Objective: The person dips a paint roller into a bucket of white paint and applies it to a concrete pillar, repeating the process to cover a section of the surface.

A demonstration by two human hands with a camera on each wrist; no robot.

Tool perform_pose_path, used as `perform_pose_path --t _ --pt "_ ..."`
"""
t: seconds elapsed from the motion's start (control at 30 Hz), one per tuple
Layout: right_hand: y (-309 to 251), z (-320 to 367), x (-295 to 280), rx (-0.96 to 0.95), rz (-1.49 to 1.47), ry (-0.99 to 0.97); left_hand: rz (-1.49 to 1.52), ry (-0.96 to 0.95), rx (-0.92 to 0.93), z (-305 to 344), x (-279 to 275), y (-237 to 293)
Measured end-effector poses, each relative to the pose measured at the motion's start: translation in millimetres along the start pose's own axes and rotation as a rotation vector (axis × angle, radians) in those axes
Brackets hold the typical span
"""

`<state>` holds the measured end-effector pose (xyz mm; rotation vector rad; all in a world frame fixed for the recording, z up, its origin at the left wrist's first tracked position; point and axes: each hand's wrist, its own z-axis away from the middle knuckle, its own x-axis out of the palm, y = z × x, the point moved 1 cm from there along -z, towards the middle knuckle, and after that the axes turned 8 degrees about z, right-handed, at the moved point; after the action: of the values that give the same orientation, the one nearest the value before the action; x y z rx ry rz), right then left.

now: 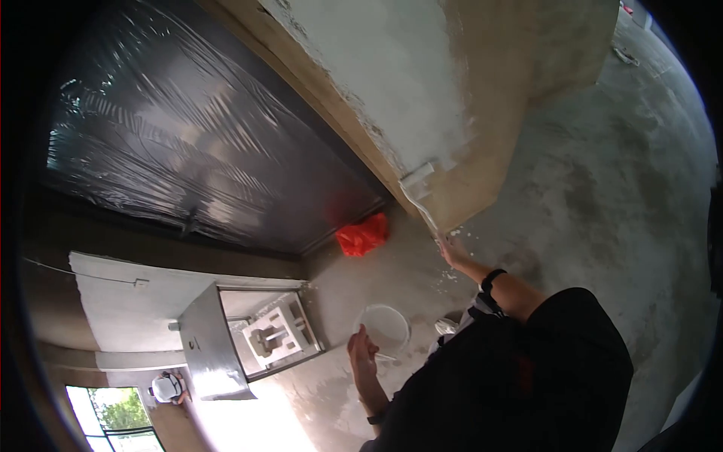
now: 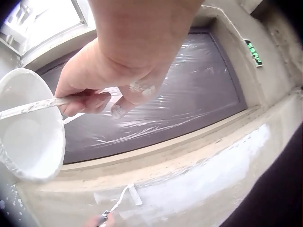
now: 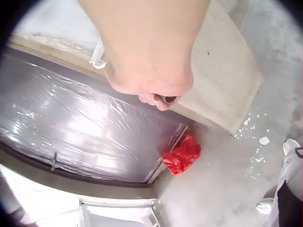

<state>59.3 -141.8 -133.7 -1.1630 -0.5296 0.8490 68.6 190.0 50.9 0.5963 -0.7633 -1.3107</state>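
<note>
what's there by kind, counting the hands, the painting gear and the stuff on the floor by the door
hands: 2 (left hand, right hand)
white bucket: 1, gripped by the left hand at its handle
roller: 1, held by the right hand against the wall
red bag: 1, on the floor by the door
total: 5

Bare concrete floor (image 1: 617,188), plastic-wrapped dark door (image 1: 196,135), red bag (image 1: 363,235) at its foot, sunlit window (image 1: 113,410).

Daylight blows out the window (image 1: 113,410), glare streaks the plastic sheeting (image 1: 211,128), fisheye edges curve and darken
</note>
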Motion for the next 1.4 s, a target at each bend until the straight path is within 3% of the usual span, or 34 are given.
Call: perform_pose_path --t 0.17,0.33,0.57,0.63,0.93,1.13,1.4 --pt "-19.9 5.3 -2.2 0.011 0.214 0.075 0.021 -0.060 0.010 -2.9 -3.5 -3.4" --pt "-76.7 7.8 11.5 -0.121 -0.098 -0.042 0.019 -0.023 0.005 -4.0 -3.4 -4.3" --pt "-166.3 3.4 15.5 -0.253 -0.209 -0.054 0.040 -0.059 -0.025 -6.1 -8.4 -5.4" --pt "-187.0 -1.4 13.2 -0.247 -0.285 -0.178 0.047 -0.057 -0.011 -6.2 -7.1 -4.8" --pt "-311.3 11.6 -8.7 -0.448 -0.188 -0.066 0.016 -0.073 -0.007 -10.1 -4.4 -1.6" --pt "-391.6 18.7 -26.1 -0.472 -0.217 -0.193 -0.021 -0.100 0.020 -7.0 2.1 0.6" --pt "-492.2 24.0 -38.6 -0.621 -0.120 -0.193 -0.010 -0.159 0.033 -9.2 4.7 1.2"
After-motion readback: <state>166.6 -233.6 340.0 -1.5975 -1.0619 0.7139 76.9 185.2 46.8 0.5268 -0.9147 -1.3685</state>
